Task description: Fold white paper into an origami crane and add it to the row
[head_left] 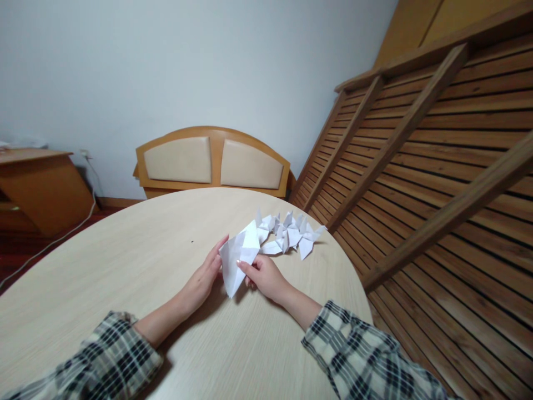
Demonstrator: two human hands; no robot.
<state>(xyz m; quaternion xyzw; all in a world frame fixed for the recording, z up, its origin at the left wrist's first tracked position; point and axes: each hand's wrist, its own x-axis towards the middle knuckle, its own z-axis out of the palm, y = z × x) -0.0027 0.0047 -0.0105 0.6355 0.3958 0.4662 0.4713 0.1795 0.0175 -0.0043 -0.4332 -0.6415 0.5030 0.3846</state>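
A folded sheet of white paper, kite-like in outline with a point toward me, is held tilted just above the table. My right hand pinches its right side, thumb on the front face and fingers curled behind. At the left edge, my left hand holds the paper with long, nearly straight fingers; its thumb and fingertips are partly hidden. Just beyond the right hand lie several white folded-paper cranes, bunched together with wings and points sticking up.
The round pale wooden table bears a tiny dark speck. Behind it stands a headboard with cream panels. A slatted wooden frame leans close along the right. A desk and a white cable are at left.
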